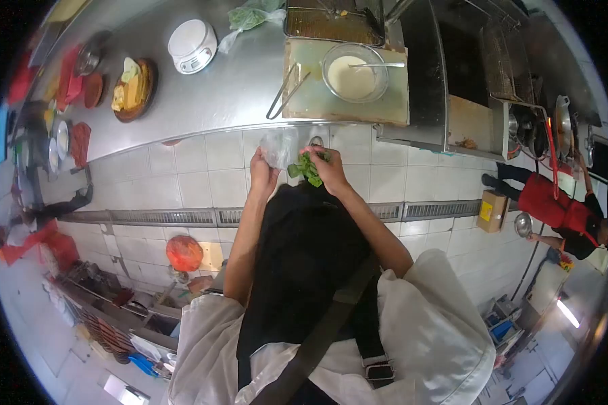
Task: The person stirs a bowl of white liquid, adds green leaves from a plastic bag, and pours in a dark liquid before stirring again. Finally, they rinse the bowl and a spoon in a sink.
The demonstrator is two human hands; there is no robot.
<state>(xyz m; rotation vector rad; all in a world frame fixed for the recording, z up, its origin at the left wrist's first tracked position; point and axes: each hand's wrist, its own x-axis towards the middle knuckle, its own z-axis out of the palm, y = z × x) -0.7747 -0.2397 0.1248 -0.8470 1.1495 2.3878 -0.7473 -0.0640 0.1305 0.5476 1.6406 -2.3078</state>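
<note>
A clear plastic bag (pixel 279 148) is pinched in my left hand (pixel 263 172), whose fingers are closed on its edge. Close beside it, my right hand (pixel 327 170) is closed around a bunch of green leaves (pixel 307 169), which hang below the fingers near the bag. Both hands are over the floor, just in front of the steel counter (pixel 243 88). Beyond them, a glass bowl of pale batter (pixel 353 75) with a spoon in it rests on a cutting board (pixel 392 111). Metal tongs (pixel 285 92) lean at the board's left edge.
A white scale (pixel 192 46), a bag of greens (pixel 253 17) and a wooden plate of yellow food (pixel 134 91) stand on the counter. A wire-rack tray (pixel 317 30) is behind the board. Two other people (pixel 554 202) work at the far right and far left.
</note>
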